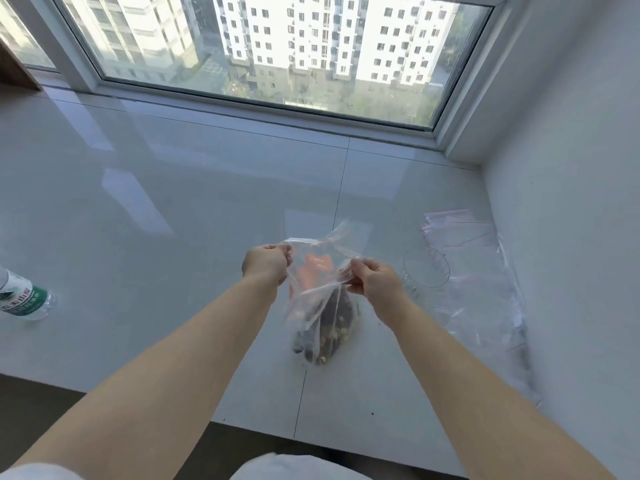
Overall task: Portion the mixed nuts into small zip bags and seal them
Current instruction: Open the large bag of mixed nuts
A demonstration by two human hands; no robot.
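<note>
I stand at a glossy white tiled ledge (173, 188) under a wide window (277, 46) facing apartment blocks, a white wall to my right. Between my hands hangs a clear zip bag (320, 296) — crinkled, an orange label near its top, dark and pale mixed nuts (334, 327) heaped at its bottom, which rests on the ledge. My left hand (266, 263) and right hand (375, 284) each pinch the bag's top edge, fingers closed on the plastic, the mouth stretched between them.

head view looks steeply down, close over a white sill (173, 202) facing a window (277, 46).
</note>
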